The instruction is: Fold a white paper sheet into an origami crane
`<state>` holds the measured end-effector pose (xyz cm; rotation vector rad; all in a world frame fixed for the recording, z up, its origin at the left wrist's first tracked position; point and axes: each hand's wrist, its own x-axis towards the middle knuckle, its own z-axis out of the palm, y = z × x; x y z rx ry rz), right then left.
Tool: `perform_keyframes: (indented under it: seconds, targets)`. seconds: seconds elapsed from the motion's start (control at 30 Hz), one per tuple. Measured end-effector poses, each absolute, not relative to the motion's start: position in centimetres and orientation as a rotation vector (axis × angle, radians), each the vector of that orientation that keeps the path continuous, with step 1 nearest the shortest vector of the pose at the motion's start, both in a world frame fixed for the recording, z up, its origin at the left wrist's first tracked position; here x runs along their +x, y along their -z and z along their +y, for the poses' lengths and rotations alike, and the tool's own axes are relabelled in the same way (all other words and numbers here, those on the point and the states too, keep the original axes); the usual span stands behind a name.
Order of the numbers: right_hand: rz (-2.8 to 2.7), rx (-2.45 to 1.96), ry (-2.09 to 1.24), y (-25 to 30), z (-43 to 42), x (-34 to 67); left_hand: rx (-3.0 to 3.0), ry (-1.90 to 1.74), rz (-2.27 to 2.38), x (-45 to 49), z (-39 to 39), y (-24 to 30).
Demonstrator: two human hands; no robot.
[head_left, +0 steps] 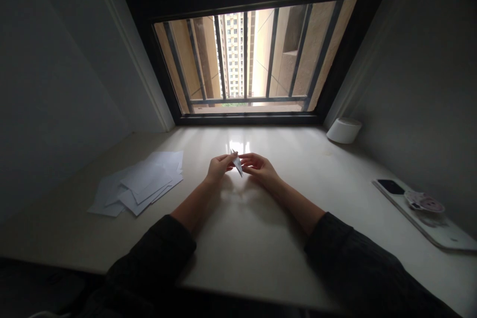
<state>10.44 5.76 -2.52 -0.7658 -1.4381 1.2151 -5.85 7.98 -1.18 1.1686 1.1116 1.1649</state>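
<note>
A small piece of folded white paper [237, 164] with a narrow, pointed shape is held up just above the pale surface, its tip slanting down. My left hand [219, 166] pinches its upper left side between thumb and fingers. From the other side, my right hand [259, 166] has its curled fingertips against the right edge of the paper. The fingers partly hide the folds.
Loose white paper sheets [143, 184] lie in an untidy pile on the left of the white sill [238, 258]. At the right are a phone [417, 218] with a round grip and a white rounded object [344, 130]. A barred window [248, 119] stands behind.
</note>
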Motion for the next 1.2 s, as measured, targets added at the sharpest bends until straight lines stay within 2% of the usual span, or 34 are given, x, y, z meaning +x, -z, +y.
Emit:
perform_keyframes:
  seconds: [0.3,0.5,0.9,1.2]
  targets:
    - [-1.414,-0.810,-1.194,3.3,6.0,10.3,1.481,-1.236,1.050,-5.6,7.5,1.1]
    - [-1.588,-0.861,-0.798,3.1,5.5,10.5,1.410,-1.139,1.038,-5.7,7.7,1.4]
    - [-1.924,-0.917,-0.242,2.3,4.4,10.7,1.451,-1.055,0.996,-5.6,7.4,1.5]
    - [-1.887,-0.941,-0.302,2.3,4.4,10.7,1.424,-1.051,0.996,-5.4,7.5,2.0]
